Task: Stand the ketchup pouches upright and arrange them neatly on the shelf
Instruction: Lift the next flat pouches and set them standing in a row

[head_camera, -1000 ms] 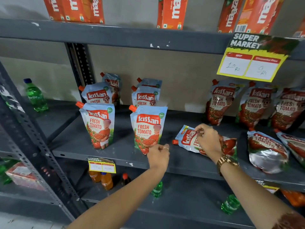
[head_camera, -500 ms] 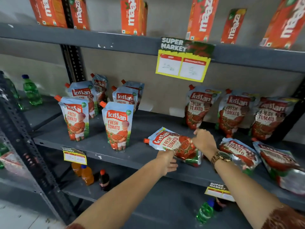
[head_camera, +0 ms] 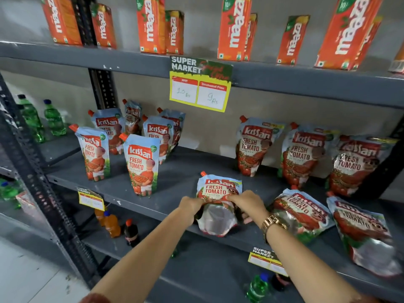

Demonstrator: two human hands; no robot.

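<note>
A ketchup pouch (head_camera: 218, 189) with a red spout is tilted up at the front edge of the grey middle shelf (head_camera: 175, 178), its shiny base toward me. My left hand (head_camera: 191, 207) grips its left side and my right hand (head_camera: 246, 204) grips its right side. Several pouches stand upright in two rows at the left, the front ones being a left pouch (head_camera: 93, 153) and a second pouch (head_camera: 141, 164). Three pouches lean on the back wall at the right (head_camera: 253, 147). Two pouches lie flat at the front right (head_camera: 299, 212), (head_camera: 360, 230).
Orange juice cartons (head_camera: 234, 29) line the top shelf. A yellow price sign (head_camera: 200, 88) hangs from its edge. Green bottles (head_camera: 52, 119) stand at the far left. Small bottles (head_camera: 111, 224) sit on the lower shelf. A perforated steel upright (head_camera: 41, 182) runs down the left.
The flat pouch has been turned and tipped up, spout now pointing away. My left hand moved onto its left side; both hands now hold it. The view shifted right.
</note>
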